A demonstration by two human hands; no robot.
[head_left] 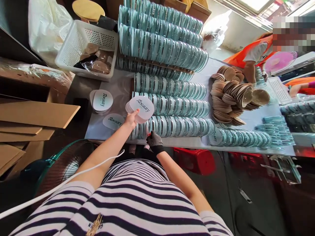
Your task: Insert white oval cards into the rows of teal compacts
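Observation:
My left hand (132,118) is closed around a small stack of rounded white cards (142,106) printed "beauty", thumb on top. Just right of it, my right hand (154,139) wears a dark dotted glove with bare fingertips. Its fingers are pinched at the left end of the nearest row of clear, rounded discs (182,126); what they hold is too small to make out. On the table's left end lie another stack of the cards (102,100) and a loose card (113,121). Beyond my hands, a second row (172,105) of discs stands on edge.
A white perforated basket (64,54) with wrapped items stands back left, beside tall stacked disc rows (162,44). Brown rounded pieces (228,95) are heaped on the right. A co-worker's arm (250,72) reaches in there. A fan (61,167) and red stool (197,160) stand below.

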